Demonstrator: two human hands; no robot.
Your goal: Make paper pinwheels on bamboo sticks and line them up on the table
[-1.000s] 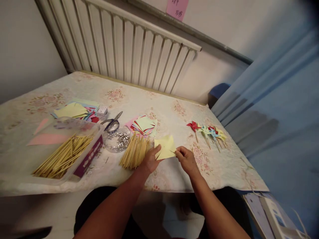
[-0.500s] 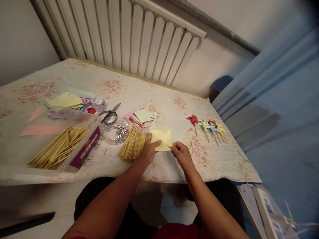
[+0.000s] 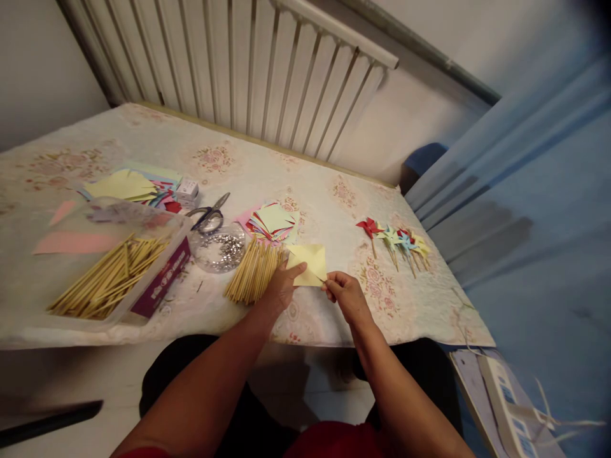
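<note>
Both hands pinch flat yellow paper square, corner pointing away

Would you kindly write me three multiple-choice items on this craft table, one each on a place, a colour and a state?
1. Where do the scissors lie?
A. beyond the dish of silver pins
B. among the finished pinwheels
C. inside the tub of sticks

2. What colour is the paper square held by both hands?
A. red
B. pale yellow
C. blue

3. How is the loose bundle of sticks beside the left hand?
A. standing upright in a cup
B. lying flat on the tablecloth
C. held in the right hand

Answers: 1 A, the scissors rest just past the pin dish. 2 B, the sheet is light yellow. 3 B, the sticks lie fanned on the cloth.
</note>
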